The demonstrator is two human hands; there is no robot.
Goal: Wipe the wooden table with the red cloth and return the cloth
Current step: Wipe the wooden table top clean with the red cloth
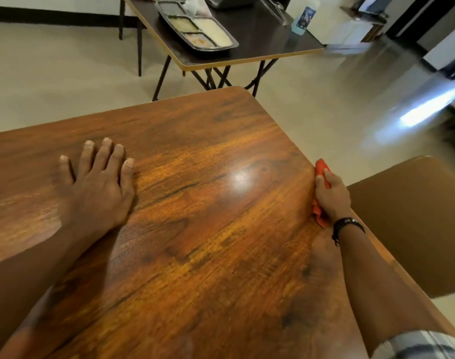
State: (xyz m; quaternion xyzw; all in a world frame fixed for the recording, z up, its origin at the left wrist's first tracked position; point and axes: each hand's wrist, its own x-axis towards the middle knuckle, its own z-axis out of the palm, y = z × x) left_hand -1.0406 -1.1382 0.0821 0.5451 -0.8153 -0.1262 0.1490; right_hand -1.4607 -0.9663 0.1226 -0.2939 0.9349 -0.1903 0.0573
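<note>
- The wooden bench (208,203) is gleaming.
- At its right edge, the right hand (332,195) is bunching the red cloth (321,167), seemingly soft and light, in curled fingers (327,174).
- The left hand (97,187) is lying flat, outspread.

No legible text anywhere.

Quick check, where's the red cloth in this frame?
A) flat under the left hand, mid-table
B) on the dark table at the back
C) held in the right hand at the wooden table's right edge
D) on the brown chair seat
C: the right hand grips the red cloth at the right edge of the wooden table, while the left hand lies flat on bare wood.
</note>
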